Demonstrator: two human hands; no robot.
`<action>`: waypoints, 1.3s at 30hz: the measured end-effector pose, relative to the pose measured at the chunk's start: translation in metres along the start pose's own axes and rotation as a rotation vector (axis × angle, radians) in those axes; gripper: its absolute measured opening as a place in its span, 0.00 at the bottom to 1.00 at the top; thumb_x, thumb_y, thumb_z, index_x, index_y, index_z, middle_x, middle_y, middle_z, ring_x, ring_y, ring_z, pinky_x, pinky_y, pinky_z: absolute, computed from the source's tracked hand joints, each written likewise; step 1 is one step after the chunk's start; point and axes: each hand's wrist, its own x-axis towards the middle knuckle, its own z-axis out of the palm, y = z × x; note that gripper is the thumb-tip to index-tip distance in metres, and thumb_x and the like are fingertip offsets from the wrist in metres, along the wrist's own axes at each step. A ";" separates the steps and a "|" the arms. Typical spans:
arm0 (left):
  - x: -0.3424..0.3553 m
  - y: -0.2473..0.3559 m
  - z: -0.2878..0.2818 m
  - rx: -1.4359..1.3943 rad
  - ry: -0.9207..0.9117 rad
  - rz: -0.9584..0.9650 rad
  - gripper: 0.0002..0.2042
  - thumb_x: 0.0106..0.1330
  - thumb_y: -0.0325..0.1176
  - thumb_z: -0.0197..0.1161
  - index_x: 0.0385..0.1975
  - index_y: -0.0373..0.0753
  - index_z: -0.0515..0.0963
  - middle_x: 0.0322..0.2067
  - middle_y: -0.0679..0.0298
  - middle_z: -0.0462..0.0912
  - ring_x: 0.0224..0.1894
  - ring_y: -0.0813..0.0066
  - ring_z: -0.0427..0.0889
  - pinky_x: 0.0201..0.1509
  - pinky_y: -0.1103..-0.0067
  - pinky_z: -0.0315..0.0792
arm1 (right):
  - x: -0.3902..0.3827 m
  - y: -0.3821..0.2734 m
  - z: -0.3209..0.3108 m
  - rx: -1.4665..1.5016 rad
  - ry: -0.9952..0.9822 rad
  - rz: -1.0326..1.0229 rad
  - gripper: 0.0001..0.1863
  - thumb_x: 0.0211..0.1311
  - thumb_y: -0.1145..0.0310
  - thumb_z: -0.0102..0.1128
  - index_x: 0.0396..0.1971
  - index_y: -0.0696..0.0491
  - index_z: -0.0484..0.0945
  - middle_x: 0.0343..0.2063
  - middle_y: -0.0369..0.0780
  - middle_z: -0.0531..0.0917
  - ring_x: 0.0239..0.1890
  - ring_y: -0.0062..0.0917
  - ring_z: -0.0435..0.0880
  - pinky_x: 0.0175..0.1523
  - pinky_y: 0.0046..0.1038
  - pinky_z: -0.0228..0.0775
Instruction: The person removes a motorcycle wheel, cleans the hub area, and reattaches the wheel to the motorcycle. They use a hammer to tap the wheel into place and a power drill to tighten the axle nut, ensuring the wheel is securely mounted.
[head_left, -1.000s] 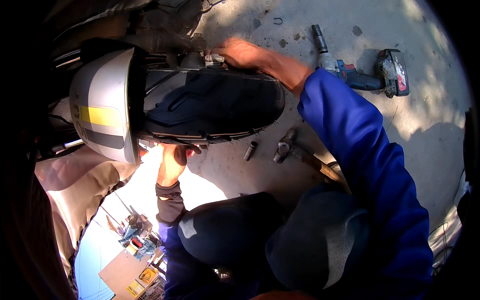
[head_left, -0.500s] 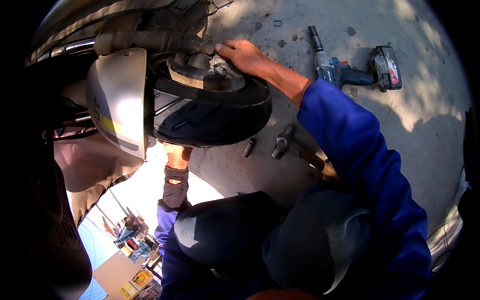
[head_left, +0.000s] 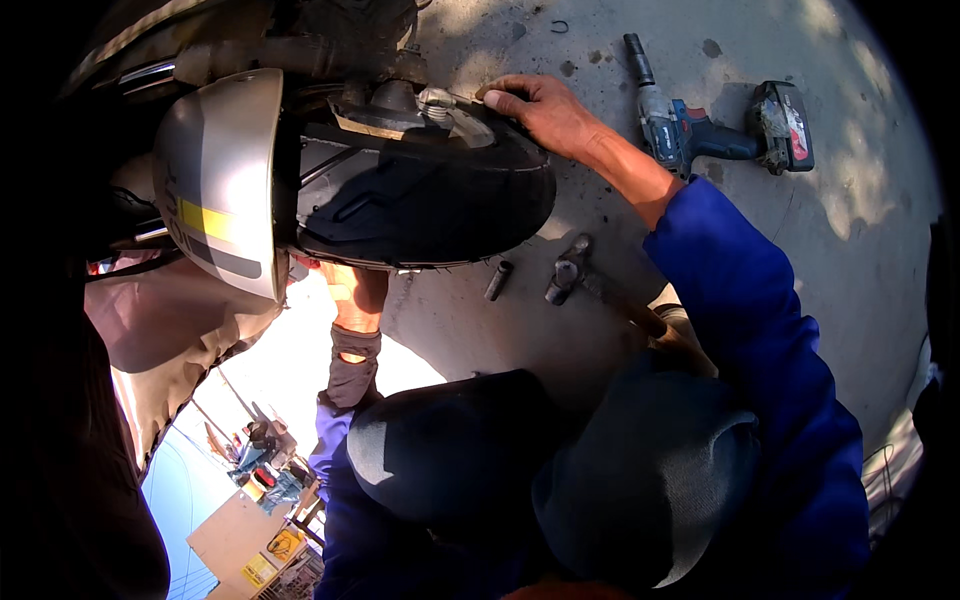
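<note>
A black-tyred motorbike wheel (head_left: 430,215) stands under a silver mudguard (head_left: 222,180) with a yellow stripe. My right hand (head_left: 548,112) is at the wheel's far side, beside the metal fitting (head_left: 436,104) near the hub. Its thumb and fingers are bent together in a pinch; what lies between them, if anything, is too small to make out. My left hand (head_left: 355,298) reaches up against the near side of the tyre, under the mudguard's edge. The tyre hides its fingers.
On the concrete floor to the right lies a cordless impact wrench (head_left: 690,135) with a socket fitted. Nearer me are a loose socket (head_left: 498,281) and a hammer (head_left: 568,272) with a wooden handle. The dark fork leg (head_left: 250,62) runs along the upper left.
My right hand has moved right, away from the end of the fork leg, along the wheel's far side. My left hand stays by the tyre. The view has shifted slightly.
</note>
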 end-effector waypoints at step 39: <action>-0.004 -0.032 -0.008 -0.413 -0.313 -0.071 0.11 0.67 0.30 0.64 0.46 0.35 0.84 0.42 0.52 0.87 0.46 0.54 0.85 0.54 0.66 0.77 | -0.065 -0.058 -0.139 -0.376 -0.239 0.173 0.29 0.79 0.49 0.49 0.62 0.60 0.78 0.30 0.40 0.81 0.34 0.27 0.79 0.41 0.33 0.69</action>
